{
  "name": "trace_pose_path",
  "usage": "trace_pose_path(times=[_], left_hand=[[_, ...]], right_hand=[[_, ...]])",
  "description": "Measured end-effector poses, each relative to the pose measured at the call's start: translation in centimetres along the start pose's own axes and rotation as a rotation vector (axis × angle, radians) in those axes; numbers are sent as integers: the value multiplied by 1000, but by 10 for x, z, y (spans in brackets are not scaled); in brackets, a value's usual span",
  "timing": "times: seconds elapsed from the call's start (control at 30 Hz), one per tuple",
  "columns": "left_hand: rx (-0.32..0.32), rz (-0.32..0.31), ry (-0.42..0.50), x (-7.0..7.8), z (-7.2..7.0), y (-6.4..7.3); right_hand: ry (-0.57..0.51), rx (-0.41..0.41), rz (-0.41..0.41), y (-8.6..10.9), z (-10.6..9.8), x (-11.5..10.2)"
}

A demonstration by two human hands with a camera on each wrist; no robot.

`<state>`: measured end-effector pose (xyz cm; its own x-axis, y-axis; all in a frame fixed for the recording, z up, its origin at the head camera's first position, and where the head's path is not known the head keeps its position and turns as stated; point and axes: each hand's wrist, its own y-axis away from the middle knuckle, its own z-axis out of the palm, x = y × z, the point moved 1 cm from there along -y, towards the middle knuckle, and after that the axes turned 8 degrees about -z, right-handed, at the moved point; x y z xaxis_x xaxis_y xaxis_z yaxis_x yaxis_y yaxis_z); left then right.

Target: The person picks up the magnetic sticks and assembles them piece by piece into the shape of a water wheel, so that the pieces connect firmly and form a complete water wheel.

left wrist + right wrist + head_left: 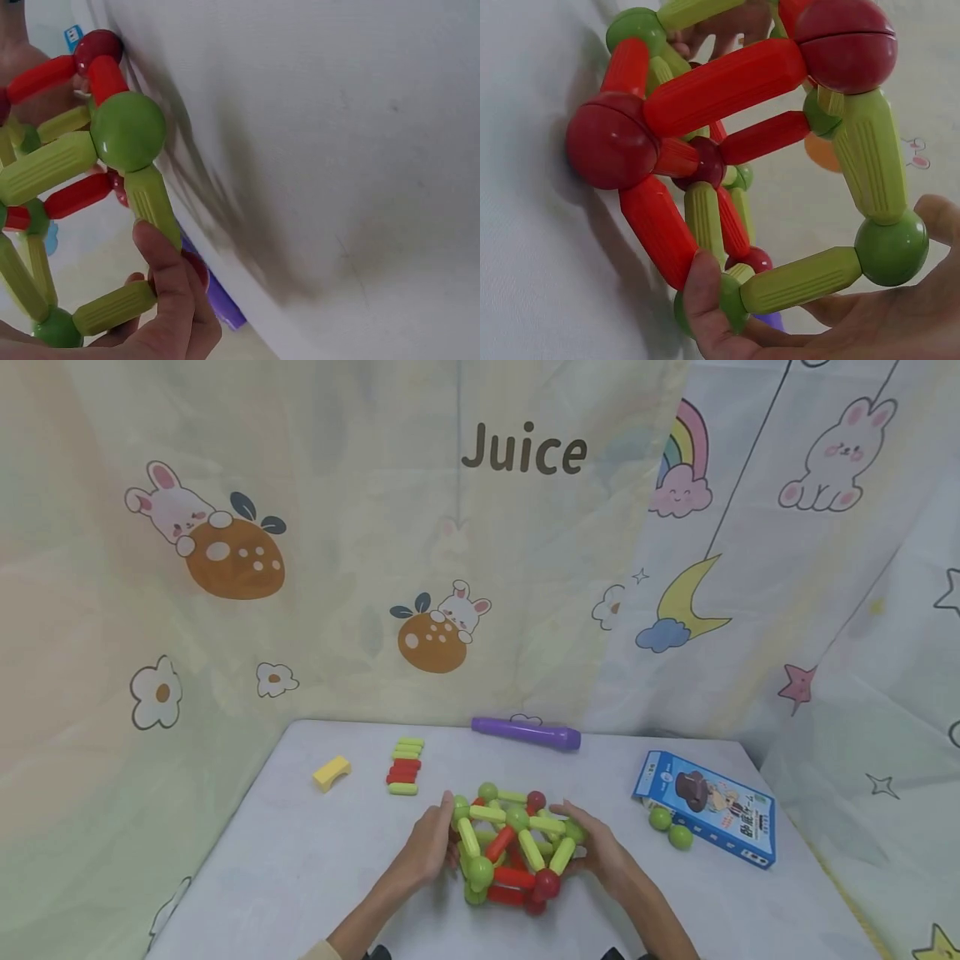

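Note:
A frame of magnetic rods and balls (513,877), in green, yellow-green and red, stands between my two hands near the front of the table. From the left side my left hand (427,852) holds it. In the left wrist view the fingers (166,274) of that hand lie along a yellow-green rod (154,199) beside a partly hidden dark red ball. My right hand (603,853) grips the opposite side. In the right wrist view a finger (707,307) crosses a lower green ball (733,304), while an upper green ball (891,247) sits close to the rest of the hand.
Loose yellow-green and red rods (405,764) lie in a column at the back left, next to a yellow arched block (332,772). A purple stick (525,733) lies along the rear edge. On the right, two green balls (680,837) sit by a blue box (712,806).

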<state>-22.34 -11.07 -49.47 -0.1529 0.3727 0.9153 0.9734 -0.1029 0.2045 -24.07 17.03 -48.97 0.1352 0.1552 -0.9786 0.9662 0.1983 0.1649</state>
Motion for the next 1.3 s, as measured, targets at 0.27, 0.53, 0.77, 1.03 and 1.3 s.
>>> trace_pose_path(times=[0.27,0.53,0.77,1.03,1.3], left_hand=[[87,124,-9,-4,2,0],[152,236,62,-13,5,-6],[171,302,76,-13,4,-6],[168,319,74,-14,3,-6],[128,324,53,-16,3,-7]], right_hand=[[192,66,-104,8,8,-9],[378,155,-292,11,14,-7],[408,172,-434,11,14,0],[425,161,-577,9,12,6],[438,129,-733,7,8,12]])
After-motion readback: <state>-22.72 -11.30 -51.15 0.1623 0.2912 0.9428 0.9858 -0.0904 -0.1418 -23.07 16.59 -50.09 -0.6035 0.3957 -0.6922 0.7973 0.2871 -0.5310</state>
